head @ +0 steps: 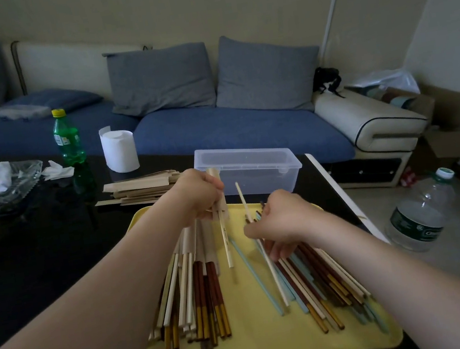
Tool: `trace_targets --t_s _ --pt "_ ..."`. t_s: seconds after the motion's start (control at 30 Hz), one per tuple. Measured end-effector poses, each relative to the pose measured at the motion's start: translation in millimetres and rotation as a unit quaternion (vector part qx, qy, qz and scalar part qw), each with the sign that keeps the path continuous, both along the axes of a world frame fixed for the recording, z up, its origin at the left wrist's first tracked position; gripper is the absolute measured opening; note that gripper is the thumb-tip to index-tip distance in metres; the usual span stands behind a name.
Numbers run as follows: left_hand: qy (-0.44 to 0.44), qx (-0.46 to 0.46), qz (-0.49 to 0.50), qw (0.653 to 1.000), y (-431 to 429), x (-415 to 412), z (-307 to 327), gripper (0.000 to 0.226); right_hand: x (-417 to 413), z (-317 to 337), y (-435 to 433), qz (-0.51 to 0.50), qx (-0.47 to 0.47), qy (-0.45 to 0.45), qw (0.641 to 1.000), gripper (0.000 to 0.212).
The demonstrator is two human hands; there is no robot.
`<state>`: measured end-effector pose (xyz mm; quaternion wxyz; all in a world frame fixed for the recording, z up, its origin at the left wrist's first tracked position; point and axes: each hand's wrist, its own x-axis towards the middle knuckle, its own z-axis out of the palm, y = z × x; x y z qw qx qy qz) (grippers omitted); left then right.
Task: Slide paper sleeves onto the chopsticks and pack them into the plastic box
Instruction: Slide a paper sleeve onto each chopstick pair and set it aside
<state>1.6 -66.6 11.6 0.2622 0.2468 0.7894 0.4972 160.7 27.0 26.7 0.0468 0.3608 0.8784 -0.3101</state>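
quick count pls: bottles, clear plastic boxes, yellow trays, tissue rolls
Bottles: 2 (green soda bottle on the table, clear water bottle on the floor)
Clear plastic box: 1
Yellow tray: 1
Tissue roll: 1
Total: 5

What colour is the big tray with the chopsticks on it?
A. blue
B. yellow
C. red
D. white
B: the tray lying under the piles of chopsticks is plainly yellow.
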Motion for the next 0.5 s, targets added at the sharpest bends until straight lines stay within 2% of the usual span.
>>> trace_targets --t_s 0.17,0.23,0.33,0.5 --pt "-0.007 0.025 0.021 0.999 -1.1 -4.1 -2.5 0.016 8.3 5.1 4.4 0.083 -0.098 -0.003 0.992 0.015" --pt "-0.013 0.037 0.028 0.999 -1.4 -4.0 -2.6 0.019 9.5 5.4 4.3 0.113 -0.099 -0.027 0.988 0.012" --pt "-0.011 0.053 0.034 0.998 -2.1 -3.8 -2.6 0.023 10.4 5.6 5.0 0.134 -0.099 -0.065 0.984 0.018" --pt "-0.011 0.069 0.041 0.997 -4.1 -4.5 -2.0 0.023 11.1 5.2 6.5 0.139 -0.101 -0.082 0.982 0.019"
